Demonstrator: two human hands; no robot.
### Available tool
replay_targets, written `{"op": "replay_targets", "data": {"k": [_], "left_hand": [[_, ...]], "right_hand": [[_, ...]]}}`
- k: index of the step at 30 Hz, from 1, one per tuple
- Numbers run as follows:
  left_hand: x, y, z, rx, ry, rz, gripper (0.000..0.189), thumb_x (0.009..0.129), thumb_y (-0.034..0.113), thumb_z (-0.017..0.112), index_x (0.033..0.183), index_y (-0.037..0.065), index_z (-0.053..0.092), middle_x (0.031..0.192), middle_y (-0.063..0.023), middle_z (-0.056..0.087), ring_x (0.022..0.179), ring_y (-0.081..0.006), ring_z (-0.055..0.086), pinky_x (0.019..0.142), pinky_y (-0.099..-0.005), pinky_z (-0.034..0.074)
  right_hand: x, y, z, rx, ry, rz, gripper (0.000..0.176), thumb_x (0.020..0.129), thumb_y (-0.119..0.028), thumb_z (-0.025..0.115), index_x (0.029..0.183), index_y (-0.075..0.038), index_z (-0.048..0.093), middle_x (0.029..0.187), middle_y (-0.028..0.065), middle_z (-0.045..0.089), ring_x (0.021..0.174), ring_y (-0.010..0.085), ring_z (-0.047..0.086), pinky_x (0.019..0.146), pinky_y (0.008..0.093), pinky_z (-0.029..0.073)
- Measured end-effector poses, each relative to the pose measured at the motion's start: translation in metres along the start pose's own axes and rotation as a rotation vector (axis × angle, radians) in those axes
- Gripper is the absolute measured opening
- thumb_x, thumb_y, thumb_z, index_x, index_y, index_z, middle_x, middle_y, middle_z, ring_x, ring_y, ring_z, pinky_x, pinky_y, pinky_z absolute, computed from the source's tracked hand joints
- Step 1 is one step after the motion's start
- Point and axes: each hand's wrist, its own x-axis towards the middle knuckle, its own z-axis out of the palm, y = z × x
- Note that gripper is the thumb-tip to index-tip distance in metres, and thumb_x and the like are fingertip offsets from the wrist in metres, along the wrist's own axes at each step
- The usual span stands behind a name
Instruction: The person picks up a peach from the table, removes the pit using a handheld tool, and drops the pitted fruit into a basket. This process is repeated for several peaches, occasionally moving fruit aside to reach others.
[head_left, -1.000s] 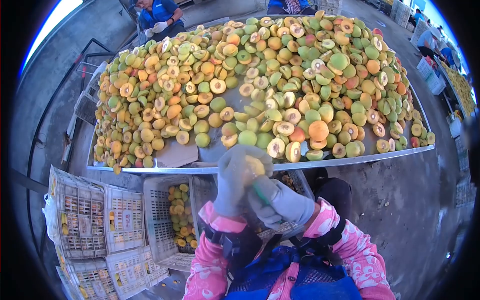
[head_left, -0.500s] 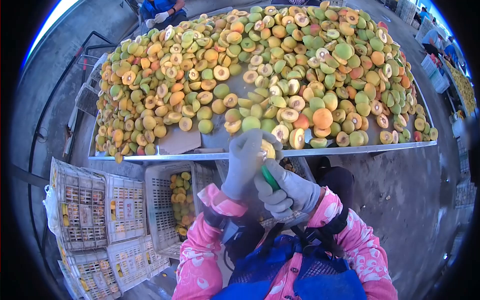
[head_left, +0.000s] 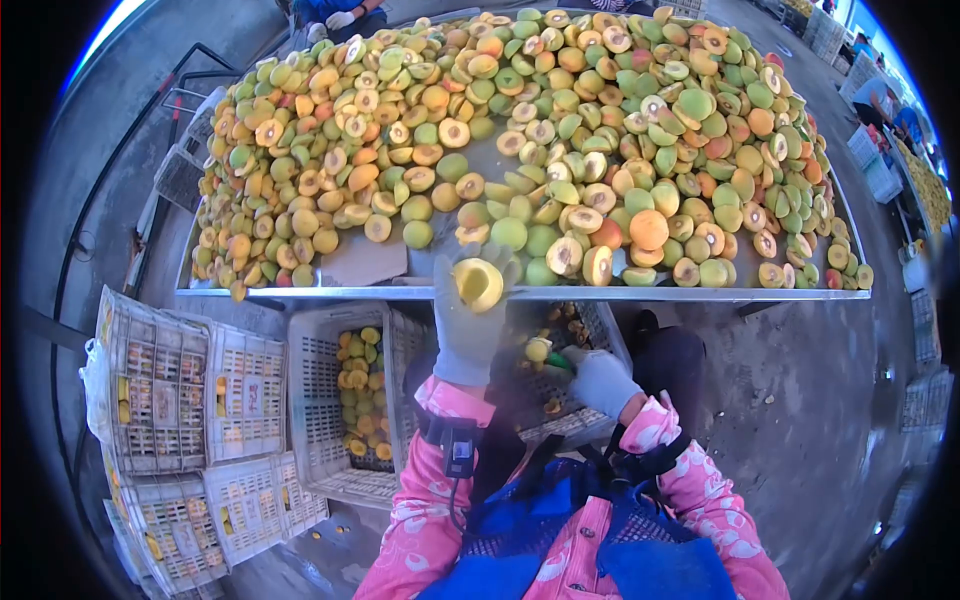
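My left hand [head_left: 462, 335], in a grey glove, holds a hollowed yellow peach half [head_left: 479, 285] in its upturned palm, cut face up, by the table's near edge. Lower and to the right, my gloved right hand [head_left: 602, 384] is closed around a green-handled tool [head_left: 558, 361], its working end blurred. A small round yellowish piece [head_left: 538, 349] shows by the tool's tip, over a crate [head_left: 606, 335] with fruit scraps in it. Many green, yellow and orange peach halves [head_left: 650, 230], some with pits, are heaped on the metal table [head_left: 560, 293].
At my left a plastic crate [head_left: 316, 400] holds peach halves, beside stacked crates [head_left: 160, 390]. A cardboard piece [head_left: 365, 262] lies on the table. Across it is a person's gloved hand [head_left: 340, 19]. Other people [head_left: 873, 98] stand at the far right near another fruit-covered table.
My hands have moved apart. The right hand has gone down with the green-handled tool, and the left has turned its peach half up, now showing a hollow.
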Motion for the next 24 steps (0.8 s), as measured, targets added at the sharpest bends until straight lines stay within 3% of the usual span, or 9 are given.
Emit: {"op": "replay_targets", "data": {"k": [2, 7, 10, 13, 15, 18, 20, 22, 24], "left_hand": [[0.003, 0.000, -0.014, 0.011, -0.035, -0.234, 0.044, 0.099, 0.037, 0.044, 0.124, 0.002, 0.046, 0.117, -0.0129, 0.056, 0.116, -0.0310, 0.054, 0.095, -0.0432, 0.048], [-0.017, 0.041, 0.006, -0.166, -0.065, -0.247, 0.041, 0.100, 0.036, 0.041, 0.121, 0.001, 0.047, 0.116, -0.0135, 0.056, 0.114, -0.0265, 0.055, 0.094, -0.0412, 0.049], [-0.020, 0.045, 0.000, -0.591, 0.112, -0.584, 0.031, 0.099, 0.023, 0.047, 0.119, 0.001, 0.047, 0.111, -0.0111, 0.057, 0.106, -0.0222, 0.058, 0.088, -0.0337, 0.051], [-0.025, 0.036, -0.039, 0.434, 0.045, -0.114, 0.027, 0.099, 0.020, 0.047, 0.118, 0.001, 0.049, 0.106, -0.0097, 0.057, 0.094, -0.0170, 0.059, 0.080, -0.0288, 0.053], [-0.014, 0.041, -0.093, -0.057, 0.353, -0.317, 0.017, 0.094, 0.014, 0.051, 0.103, 0.002, 0.059, 0.093, -0.0083, 0.059, 0.086, -0.0169, 0.059, 0.074, -0.0291, 0.052], [-0.008, 0.053, -0.173, 1.349, 0.543, 0.076, 0.018, 0.087, 0.014, 0.060, 0.096, -0.001, 0.066, 0.097, -0.0157, 0.063, 0.087, -0.0253, 0.060, 0.078, -0.0359, 0.049], [0.008, 0.056, -0.170, 1.514, 0.683, 0.176, 0.019, 0.083, 0.014, 0.063, 0.094, -0.002, 0.066, 0.096, -0.0177, 0.063, 0.088, -0.0297, 0.061, 0.081, -0.0396, 0.048], [0.033, 0.031, -0.121, 1.149, 0.543, 0.123, 0.024, 0.081, 0.017, 0.065, 0.096, -0.002, 0.064, 0.093, -0.0201, 0.063, 0.089, -0.0347, 0.061, 0.084, -0.0430, 0.048], [0.048, -0.021, -0.103, 1.229, 0.098, -0.007, 0.035, 0.081, 0.020, 0.067, 0.111, 0.001, 0.060, 0.093, -0.0165, 0.065, 0.086, -0.0321, 0.062, 0.079, -0.0414, 0.049]], "right_hand": [[0.005, -0.017, -0.020, -0.064, -0.005, 0.053, 0.038, 0.084, -0.038, 0.067, 0.093, -0.002, 0.058, 0.069, 0.0163, 0.061, 0.065, 0.0262, 0.063, 0.061, 0.0357, 0.049], [0.035, -0.083, -0.046, 0.610, 0.337, 0.072, 0.031, 0.080, -0.026, 0.070, 0.100, -0.005, 0.059, 0.083, 0.0186, 0.064, 0.074, 0.0362, 0.064, 0.063, 0.0415, 0.050], [0.048, -0.084, -0.024, 0.685, 0.249, 0.077, 0.031, 0.080, -0.027, 0.069, 0.099, -0.004, 0.061, 0.080, 0.0182, 0.063, 0.071, 0.0358, 0.063, 0.064, 0.0404, 0.049], [0.035, -0.077, -0.021, 0.691, 0.061, 0.126, 0.030, 0.082, -0.028, 0.069, 0.096, -0.002, 0.062, 0.079, 0.0195, 0.063, 0.072, 0.0357, 0.063, 0.064, 0.0410, 0.049], [0.021, -0.055, -0.015, 0.638, -0.024, 0.134, 0.031, 0.082, -0.030, 0.069, 0.094, -0.002, 0.062, 0.080, 0.0202, 0.063, 0.073, 0.0358, 0.064, 0.065, 0.0418, 0.049], [0.008, -0.013, 0.010, 0.250, 0.020, 0.037, 0.026, 0.083, -0.026, 0.070, 0.091, -0.004, 0.059, 0.075, 0.0144, 0.064, 0.068, 0.0294, 0.065, 0.059, 0.0396, 0.048], [0.007, -0.011, 0.011, 0.167, -0.013, 0.085, 0.031, 0.083, -0.029, 0.070, 0.095, -0.005, 0.055, 0.076, 0.0180, 0.064, 0.074, 0.0387, 0.064, 0.061, 0.0439, 0.049], [0.014, -0.015, 0.009, 0.194, 0.023, 0.078, 0.033, 0.083, -0.028, 0.069, 0.099, -0.004, 0.053, 0.077, 0.0188, 0.064, 0.076, 0.0386, 0.064, 0.063, 0.0447, 0.049], [0.024, -0.014, 0.005, 0.249, -0.023, 0.230, 0.031, 0.084, -0.026, 0.068, 0.100, -0.003, 0.054, 0.082, 0.0199, 0.063, 0.080, 0.0386, 0.064, 0.065, 0.0438, 0.049]]}}
